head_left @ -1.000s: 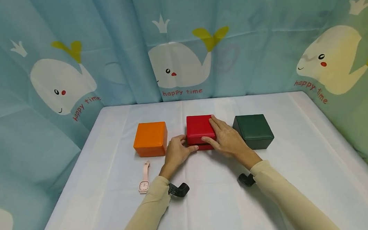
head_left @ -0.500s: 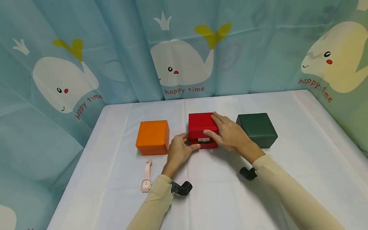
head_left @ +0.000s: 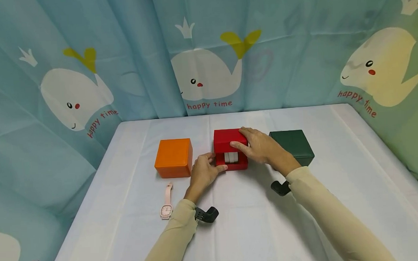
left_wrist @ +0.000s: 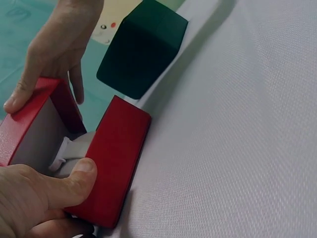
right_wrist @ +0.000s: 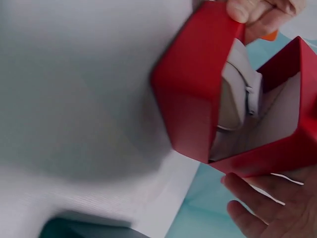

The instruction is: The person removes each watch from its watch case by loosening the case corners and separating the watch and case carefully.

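A red box stands in the middle of the white table, its lid [head_left: 228,136] raised and tilted back from its base [head_left: 237,167]. Inside sits a pale cushion [right_wrist: 231,106] with a whitish strap [left_wrist: 59,154] round it. My left hand [head_left: 203,172] grips the base at its left front corner, thumb on the front wall. With thumb at the front edge and fingers along the right side, my right hand [head_left: 261,146] holds the lid. Left of my left forearm lies a pink wristwatch [head_left: 166,210], dial up, its strap stretched away from me.
An orange box [head_left: 173,158] stands closed to the left of the red one. To the right is a closed dark green box [head_left: 291,144], partly behind my right wrist. A blue curtain [head_left: 135,71] with whales hangs behind the white table [head_left: 137,244].
The red lid has swung up and back under my right hand, and the pale cushion inside has come into sight. My left hand stays on the base.
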The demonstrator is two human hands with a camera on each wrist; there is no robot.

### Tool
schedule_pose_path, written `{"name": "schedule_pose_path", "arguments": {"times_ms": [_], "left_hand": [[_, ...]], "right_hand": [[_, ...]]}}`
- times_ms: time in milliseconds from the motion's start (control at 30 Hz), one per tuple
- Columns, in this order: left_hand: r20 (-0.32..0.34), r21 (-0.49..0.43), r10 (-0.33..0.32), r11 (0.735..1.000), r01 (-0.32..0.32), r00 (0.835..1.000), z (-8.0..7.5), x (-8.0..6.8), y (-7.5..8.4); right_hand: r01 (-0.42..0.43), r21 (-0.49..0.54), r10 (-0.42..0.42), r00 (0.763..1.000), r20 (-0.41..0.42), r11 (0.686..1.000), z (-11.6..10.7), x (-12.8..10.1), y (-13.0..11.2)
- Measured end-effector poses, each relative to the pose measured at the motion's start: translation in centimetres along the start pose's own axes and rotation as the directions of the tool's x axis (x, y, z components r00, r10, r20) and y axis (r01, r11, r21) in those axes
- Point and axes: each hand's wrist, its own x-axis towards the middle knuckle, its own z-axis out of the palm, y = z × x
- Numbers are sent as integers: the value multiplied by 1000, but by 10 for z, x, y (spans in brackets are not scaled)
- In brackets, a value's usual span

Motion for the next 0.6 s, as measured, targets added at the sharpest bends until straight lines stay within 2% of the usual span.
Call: {"name": "schedule_pose_path", "arguments": {"times_ms": [300, 600], "left_hand": [[7, -35, 13, 999, -13, 1000, -1, -1, 0], [4, -26, 22, 999, -21, 1000, 0, -1, -4]], "right_hand": [[6, 19, -7, 999, 36, 1000, -11, 9, 0], [-34, 98, 29, 998, 53, 995, -20, 25, 2]]}}
